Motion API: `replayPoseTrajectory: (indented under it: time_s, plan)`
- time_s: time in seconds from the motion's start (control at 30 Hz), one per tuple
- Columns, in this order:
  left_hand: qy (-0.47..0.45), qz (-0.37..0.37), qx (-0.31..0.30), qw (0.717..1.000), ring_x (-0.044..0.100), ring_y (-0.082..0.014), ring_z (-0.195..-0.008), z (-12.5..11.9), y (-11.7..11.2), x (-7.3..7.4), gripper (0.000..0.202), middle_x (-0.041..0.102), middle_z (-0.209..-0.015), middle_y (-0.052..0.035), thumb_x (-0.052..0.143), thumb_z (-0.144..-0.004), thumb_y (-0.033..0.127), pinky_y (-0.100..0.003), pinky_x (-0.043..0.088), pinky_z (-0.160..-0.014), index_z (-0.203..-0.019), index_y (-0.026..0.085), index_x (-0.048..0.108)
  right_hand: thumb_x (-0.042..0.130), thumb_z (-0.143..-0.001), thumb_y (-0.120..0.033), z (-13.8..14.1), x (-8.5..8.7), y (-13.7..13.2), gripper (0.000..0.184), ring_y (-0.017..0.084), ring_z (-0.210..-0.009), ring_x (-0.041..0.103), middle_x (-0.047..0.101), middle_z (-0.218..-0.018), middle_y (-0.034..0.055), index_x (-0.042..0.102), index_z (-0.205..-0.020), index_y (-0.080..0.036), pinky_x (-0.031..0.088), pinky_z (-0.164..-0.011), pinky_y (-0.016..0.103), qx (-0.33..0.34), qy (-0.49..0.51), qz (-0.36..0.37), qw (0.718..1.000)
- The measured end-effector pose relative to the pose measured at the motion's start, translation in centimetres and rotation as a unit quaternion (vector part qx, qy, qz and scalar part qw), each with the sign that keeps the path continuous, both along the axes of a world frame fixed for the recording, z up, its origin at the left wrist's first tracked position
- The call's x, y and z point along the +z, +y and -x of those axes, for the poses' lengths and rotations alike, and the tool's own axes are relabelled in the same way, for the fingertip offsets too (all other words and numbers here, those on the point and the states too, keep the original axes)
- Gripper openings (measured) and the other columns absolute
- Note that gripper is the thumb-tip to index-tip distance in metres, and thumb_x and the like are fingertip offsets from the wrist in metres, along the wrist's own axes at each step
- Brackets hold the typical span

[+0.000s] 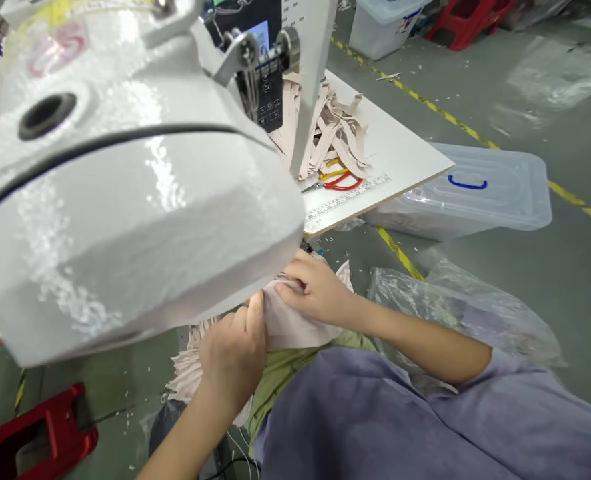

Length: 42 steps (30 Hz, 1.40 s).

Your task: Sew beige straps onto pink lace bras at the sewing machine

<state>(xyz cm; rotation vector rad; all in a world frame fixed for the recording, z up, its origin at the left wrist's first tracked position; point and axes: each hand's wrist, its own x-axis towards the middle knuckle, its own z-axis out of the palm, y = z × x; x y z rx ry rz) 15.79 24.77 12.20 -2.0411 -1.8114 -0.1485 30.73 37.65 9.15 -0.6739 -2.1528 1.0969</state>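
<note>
The pale pink cloth (298, 327) was just beside the big white machine (140, 220), on the person's side. The left hand (235, 350) and the right hand (320, 293) both had fingers pinched on it. Red scissors (328, 185) and pale strips (333, 137) lay right of the machine.

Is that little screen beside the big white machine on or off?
On: the screen glows blue against its black control panel. What it displays is too small to read.
</note>
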Motion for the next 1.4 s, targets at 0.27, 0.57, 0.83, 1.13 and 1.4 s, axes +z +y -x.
replayPoseTrajectory:
  time_s: [0.27, 0.57, 0.83, 1.13, 1.4]
  plan:
    - [0.003, -0.006, 0.082, 0.997, 0.040, -0.0143, -0.037, -0.9, 0.2, -0.7, 0.036, 0.044, -0.045, 0.0047, 0.053, -0.086, 0.012, -0.030, 0.015, -0.044, -0.121, 0.014, 0.062, 0.055, -0.081, -0.014, 1.5, 1.3, 3.5, 0.035, 0.024, -0.119, 0.062, 0.065, -0.129, 0.0037, 0.073, -0.110, -0.022, 0.049, -0.107, 0.040, 0.089, -0.002, 0.020, 0.996]
    - [-0.063, 0.072, 0.144, 0.985, 0.047, -0.0177, -0.045, -2.3, -0.4, -0.9, 0.037, 0.058, -0.057, -0.0036, 0.048, -0.090, 0.018, -0.032, 0.017, -0.049, -0.124, 0.016, 0.063, 0.060, -0.079, -0.013, 1.7, 1.3, 4.6, 0.037, 0.024, -0.117, 0.063, 0.066, -0.129, 0.0029, 0.074, -0.111, -0.025, 0.058, -0.095, 0.036, 0.121, 0.006, 0.034, 0.992]
    - [-0.020, 0.061, 0.103, 0.993, 0.043, -0.0165, -0.039, -3.5, 0.4, -0.1, 0.035, 0.049, -0.048, -0.0007, 0.048, -0.084, 0.007, -0.031, 0.018, -0.045, -0.112, 0.010, 0.068, 0.057, -0.081, -0.017, 1.0, 0.3, 4.7, 0.037, 0.025, -0.123, 0.061, 0.062, -0.137, 0.0030, 0.072, -0.114, -0.023, 0.057, -0.093, 0.035, 0.109, 0.011, 0.049, 0.993]
    - [-0.010, 0.021, 0.103, 0.994, 0.048, -0.0148, -0.042, -2.6, 0.1, -0.2, 0.034, 0.052, -0.051, 0.0029, 0.052, -0.088, 0.011, -0.030, 0.024, -0.045, -0.120, 0.007, 0.061, 0.061, -0.084, -0.022, 0.5, -0.5, 3.8, 0.039, 0.022, -0.107, 0.065, 0.063, -0.132, 0.0045, 0.067, -0.123, -0.022, 0.054, -0.090, 0.032, 0.075, 0.015, 0.037, 0.996]
    - [-0.101, 0.010, 0.113, 0.988, 0.059, -0.0153, -0.053, -1.3, -0.9, -1.0, 0.030, 0.070, -0.070, -0.0010, 0.048, -0.096, 0.020, -0.029, 0.029, -0.049, -0.124, 0.016, 0.059, 0.066, -0.084, -0.028, -0.2, -1.5, 3.6, 0.036, 0.011, -0.073, 0.053, 0.061, -0.115, 0.0038, 0.061, -0.119, -0.023, 0.047, -0.067, 0.024, 0.060, 0.003, 0.048, 0.997]
